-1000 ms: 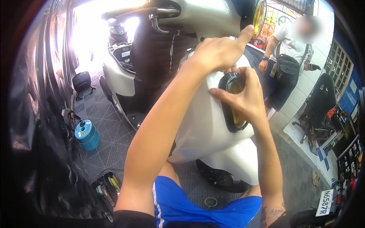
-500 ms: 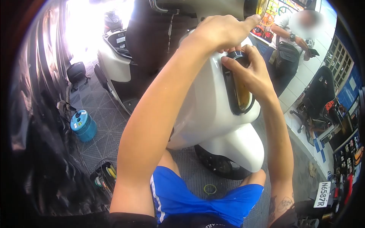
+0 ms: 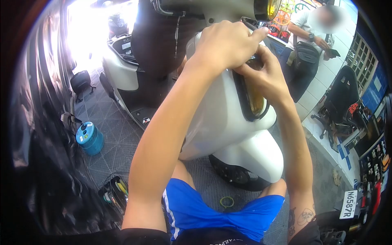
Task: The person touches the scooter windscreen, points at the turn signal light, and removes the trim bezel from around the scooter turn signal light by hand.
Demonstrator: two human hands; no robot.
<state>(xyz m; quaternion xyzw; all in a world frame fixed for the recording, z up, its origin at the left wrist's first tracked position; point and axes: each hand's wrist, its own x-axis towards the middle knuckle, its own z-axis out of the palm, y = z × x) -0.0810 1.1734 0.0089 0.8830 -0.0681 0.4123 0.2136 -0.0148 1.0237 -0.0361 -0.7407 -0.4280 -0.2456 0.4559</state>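
A white scooter [image 3: 220, 122] stands on the grey floor [image 3: 118, 143]. At the top edge of its front panel sits a yellow lamp [image 3: 254, 100]. The left hand [image 3: 224, 45], loosely curled, presses there; the right hand [image 3: 267, 79] pinches the lamp's black rim.
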